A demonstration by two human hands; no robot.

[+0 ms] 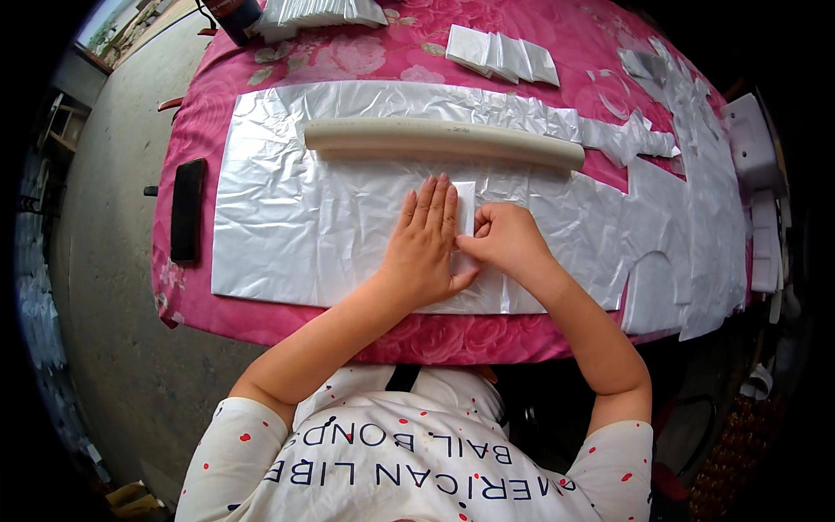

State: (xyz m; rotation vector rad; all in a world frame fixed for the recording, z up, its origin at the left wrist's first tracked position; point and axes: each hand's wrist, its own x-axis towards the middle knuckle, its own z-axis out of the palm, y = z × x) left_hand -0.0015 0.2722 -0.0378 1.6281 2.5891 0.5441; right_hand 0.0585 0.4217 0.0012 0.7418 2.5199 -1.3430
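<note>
My left hand (424, 242) lies flat with its fingers stretched out, pressing on a small folded white plastic bag (466, 202). At the right edge of that folded bag, my right hand (509, 237) is closed, pinching the edge between thumb and fingers. Most of the folded bag is hidden under my left palm. Both hands rest over a wide stack of flat white plastic bags (270, 226) spread on the table. Just beyond my fingers, a long beige tube (444, 142) lies crosswise on the stack.
A pink floral cloth (409, 43) covers the table. Folded white bags (502, 56) sit at the far side, with another row (322, 12) at far left. A black phone (187, 210) lies left. Loose white plastic (704, 200) drapes over the right side, near a white plastic object (750, 139).
</note>
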